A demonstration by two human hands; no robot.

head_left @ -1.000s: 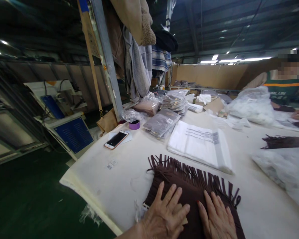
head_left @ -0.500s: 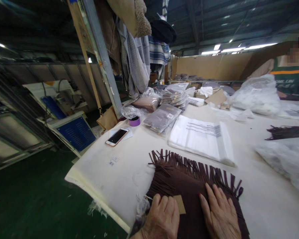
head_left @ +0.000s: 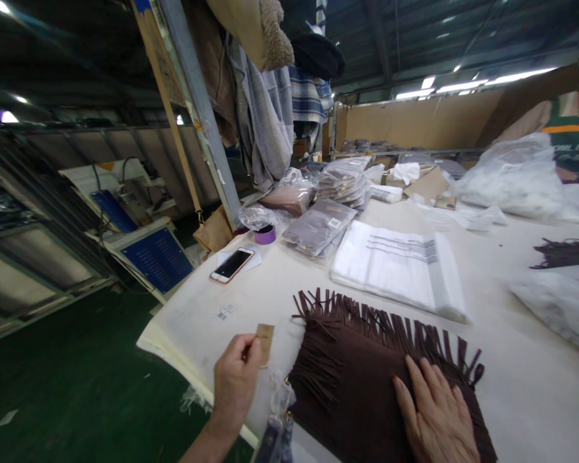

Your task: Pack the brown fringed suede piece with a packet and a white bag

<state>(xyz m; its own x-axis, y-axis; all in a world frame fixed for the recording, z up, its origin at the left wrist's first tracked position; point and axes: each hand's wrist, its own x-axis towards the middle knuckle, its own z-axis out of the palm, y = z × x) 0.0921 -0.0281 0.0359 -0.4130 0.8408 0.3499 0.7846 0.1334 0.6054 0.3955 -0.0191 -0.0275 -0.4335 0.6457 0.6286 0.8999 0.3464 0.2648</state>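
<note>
A dark brown fringed bag [head_left: 361, 373] lies on the table in front of me, its long fringe pointing away. My right hand [head_left: 437, 408] rests flat on its right part, fingers spread. To the left of the bag, my left hand [head_left: 238, 366] pinches a small tan card tag [head_left: 265, 344] between thumb and fingers, above the table. At the bag's left edge is a metal ring with clear plastic wrap [head_left: 280, 395] around it, and a dark strap end [head_left: 273, 440] hangs below.
Beyond the bag lies a stack of white printed plastic bags [head_left: 400, 267]. Packed grey items [head_left: 318, 226], a purple tape roll [head_left: 265, 235] and a phone [head_left: 232, 265] sit farther back. Clear plastic bags [head_left: 511, 177] are at right, near another person [head_left: 572, 138]. The table edge [head_left: 193, 370] is at left.
My left hand has moved from the bag leftward, taking the tan tag off the bag's surface. My right hand stays flat on the bag. The view has shifted slightly.
</note>
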